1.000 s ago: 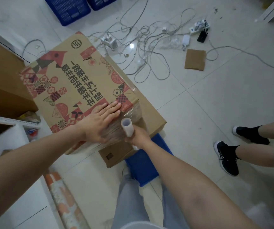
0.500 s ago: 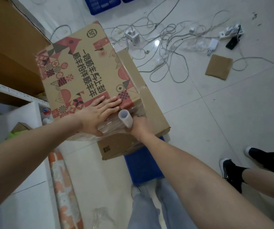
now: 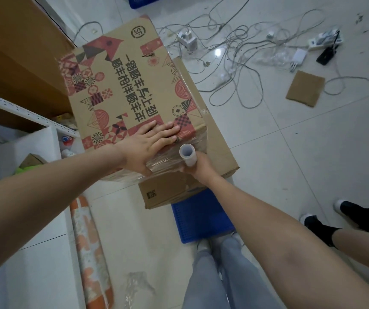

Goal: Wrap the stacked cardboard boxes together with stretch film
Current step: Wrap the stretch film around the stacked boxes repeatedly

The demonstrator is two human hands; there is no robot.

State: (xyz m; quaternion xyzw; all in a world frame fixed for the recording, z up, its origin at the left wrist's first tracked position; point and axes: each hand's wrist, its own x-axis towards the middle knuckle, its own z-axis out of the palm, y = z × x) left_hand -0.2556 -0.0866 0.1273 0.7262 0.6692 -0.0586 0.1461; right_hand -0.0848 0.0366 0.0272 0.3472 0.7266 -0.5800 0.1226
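Boxes (image 3: pixel 132 94) stacked under both hands, film (image 3: pixel 168 156) banding only the near end. Left hand (image 3: pixel 151 144) spread flat, pressing film on top; right hand (image 3: pixel 199 167) gripping roll (image 3: pixel 187 155) just beside. Most of stack bare, many turns probably left.

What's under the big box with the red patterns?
Under the red-patterned cardboard box sits a plain brown cardboard box, sticking out to the right and near side. Below that, a blue plastic crate peeks out. Most of the crate is covered.
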